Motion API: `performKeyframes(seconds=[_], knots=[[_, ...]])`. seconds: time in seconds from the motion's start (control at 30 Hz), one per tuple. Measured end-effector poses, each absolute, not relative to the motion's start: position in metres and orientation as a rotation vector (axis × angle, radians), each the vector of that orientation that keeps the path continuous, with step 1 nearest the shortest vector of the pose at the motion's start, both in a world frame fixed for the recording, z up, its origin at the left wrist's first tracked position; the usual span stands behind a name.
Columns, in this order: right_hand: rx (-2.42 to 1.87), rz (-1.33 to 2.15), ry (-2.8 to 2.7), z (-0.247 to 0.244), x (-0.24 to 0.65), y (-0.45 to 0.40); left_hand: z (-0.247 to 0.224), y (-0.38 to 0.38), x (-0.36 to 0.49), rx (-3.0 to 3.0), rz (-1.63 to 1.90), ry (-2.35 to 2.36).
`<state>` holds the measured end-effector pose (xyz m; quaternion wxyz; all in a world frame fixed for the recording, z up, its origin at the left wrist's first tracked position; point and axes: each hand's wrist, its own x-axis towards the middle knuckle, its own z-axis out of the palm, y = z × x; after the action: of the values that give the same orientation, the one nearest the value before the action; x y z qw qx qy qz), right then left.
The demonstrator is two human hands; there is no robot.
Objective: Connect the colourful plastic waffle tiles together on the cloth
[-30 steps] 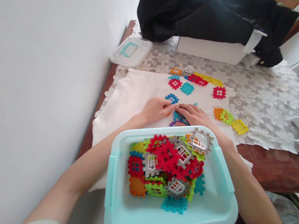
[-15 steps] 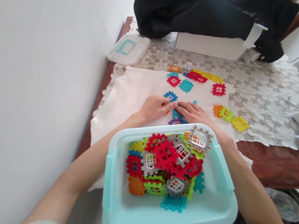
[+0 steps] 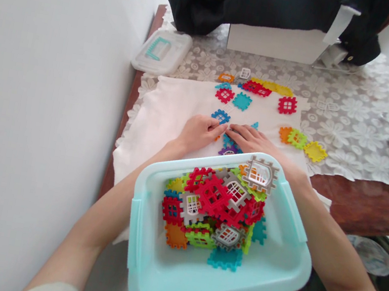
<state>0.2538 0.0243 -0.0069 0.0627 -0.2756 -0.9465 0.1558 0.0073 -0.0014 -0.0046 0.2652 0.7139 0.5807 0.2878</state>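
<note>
Over the white cloth, my left hand (image 3: 201, 132) is closed, its fingers curled and thumb pointing right. What it grips is hidden, though a bit of orange shows beneath. My right hand (image 3: 251, 139) lies palm down with fingers stretched out, their tips meeting the left fingertips. Partly under it are a blue toothed tile and a purple window tile (image 3: 230, 150). Just beyond my left hand lies a blue window tile (image 3: 220, 116). Between my forearms stands a light teal bin (image 3: 170, 282) holding a heap of toothed plastic tiles, with a red window tile (image 3: 213, 196) on top.
Farther back on the white cloth (image 3: 171, 106) lie a teal tile (image 3: 242, 101) and red window tiles (image 3: 287, 105). Orange, green and yellow tiles (image 3: 315, 151) sit at the right. A clear lid (image 3: 162, 52) rests by the wall, and black fabric (image 3: 278, 10) covers something behind.
The view has tilted slightly, so the table things sit a little higher in the picture. Both hands stay together at the same spot, with hardly any visible movement.
</note>
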Motion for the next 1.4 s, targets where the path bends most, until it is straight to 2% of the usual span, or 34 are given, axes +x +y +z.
performKeyframes(seconds=[0.63, 0.97, 1.13, 1.27, 1.4], knots=[[-0.721, 0.690, -2.717, 0.008, 0.241, 0.026, -0.009, 0.002, 0.004, 1.966, 0.755, 1.569], [-0.713, 0.691, -2.661, 0.016, 0.234, 0.024, -0.006, 0.001, 0.004, 1.968, 0.776, 1.532], [-0.938, 0.432, -2.793, -0.008, 0.231, 0.028, -0.006, 0.001, 0.003, 1.944, 0.820, 1.520], [-0.949, 0.426, -2.910, -0.032, 0.236, 0.039, -0.005, 0.000, 0.003, 1.905, 0.828, 1.492], [-0.767, 0.530, -2.886, -0.030, 0.240, 0.046, -0.005, 0.000, 0.002, 1.898, 0.845, 1.472]])
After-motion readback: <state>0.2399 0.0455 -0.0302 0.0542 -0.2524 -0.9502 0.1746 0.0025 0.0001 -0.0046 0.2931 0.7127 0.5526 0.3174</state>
